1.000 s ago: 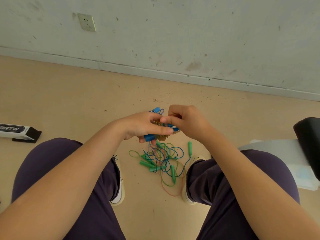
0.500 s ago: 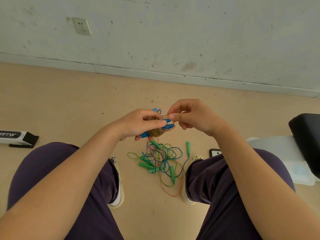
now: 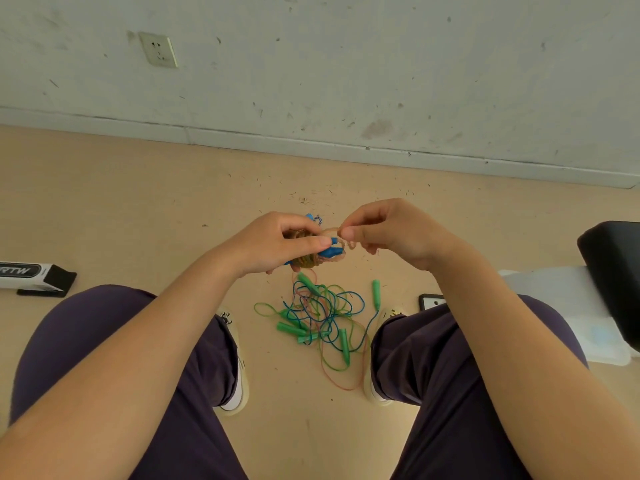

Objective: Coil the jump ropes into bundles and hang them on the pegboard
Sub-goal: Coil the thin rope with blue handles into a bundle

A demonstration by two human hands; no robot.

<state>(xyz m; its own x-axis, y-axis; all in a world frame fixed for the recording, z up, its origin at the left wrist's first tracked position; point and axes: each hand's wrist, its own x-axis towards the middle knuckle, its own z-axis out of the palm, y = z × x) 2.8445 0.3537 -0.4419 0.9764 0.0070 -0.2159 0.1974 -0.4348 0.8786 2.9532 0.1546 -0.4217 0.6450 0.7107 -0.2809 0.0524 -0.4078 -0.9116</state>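
A scuffed pale wall [image 3: 346, 64] with a white socket [image 3: 158, 50] meets a tan floor [image 3: 138, 209] at the far edge, and a person sits above that floor with both knees in dark purple trousers [image 3: 104, 341] spread apart. Held up between the knees is a small coiled bundle of tan rope with blue plastic handles [image 3: 313, 256]. The left hand [image 3: 273, 245] grips this bundle from the left, fingers curled round it and the thumb laid flat along its near side. The right hand [image 3: 391, 233] sits just right of the bundle — its thumb and forefinger pinch a loose tan strand of rope [image 3: 341, 239] that loops out from the coil.

Below the hands, on the floor between two pale shoes, lies a loose tangle of thin green, blue and orange jump ropes with green plastic handles [image 3: 318, 317], well apart from the held bundle. At far left a black-and-white lettered box [image 3: 31, 275] rests on the floor; at right are a black padded seat edge [image 3: 609, 278], a white plastic sheet [image 3: 568, 306] beneath it, and the corner of a dark phone-like device [image 3: 429, 301].
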